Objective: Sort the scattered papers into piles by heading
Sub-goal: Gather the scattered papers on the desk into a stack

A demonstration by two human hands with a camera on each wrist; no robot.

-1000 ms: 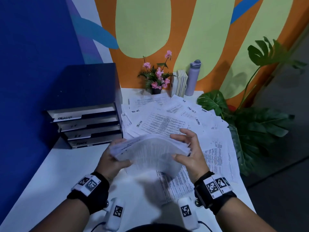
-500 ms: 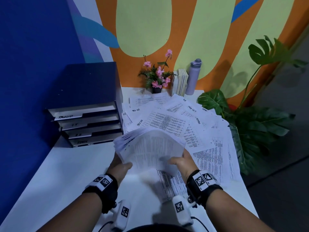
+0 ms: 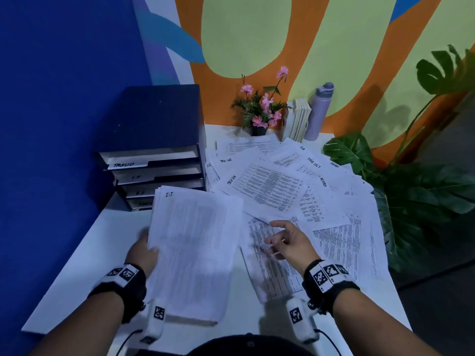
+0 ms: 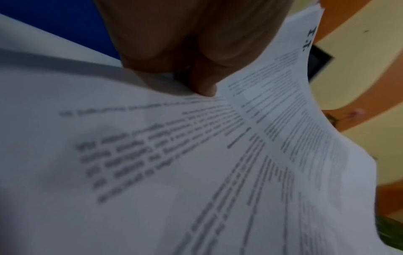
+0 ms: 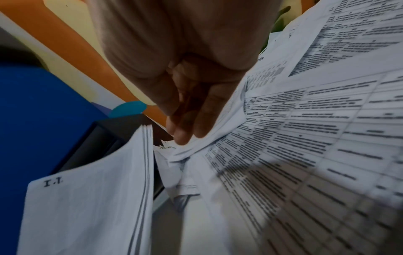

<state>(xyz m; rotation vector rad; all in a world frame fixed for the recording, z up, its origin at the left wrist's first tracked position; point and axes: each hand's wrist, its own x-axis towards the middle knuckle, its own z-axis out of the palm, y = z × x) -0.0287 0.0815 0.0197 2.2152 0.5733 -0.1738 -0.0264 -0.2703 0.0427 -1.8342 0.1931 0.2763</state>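
The left hand (image 3: 142, 251) is gripping a thick stack of white printed sheets headed "I.T." (image 3: 195, 242) by its left edge, thumb on top, holding it above the near part of the white counter (image 3: 77, 265). The right hand (image 3: 288, 242) is hovering with relaxed, spread fingers over the scattered white printed papers (image 3: 277, 186) lying fanned across the counter's right and far side. A dark blue tiered paper tray with labelled shelves (image 3: 154, 150) is standing at the counter's left.
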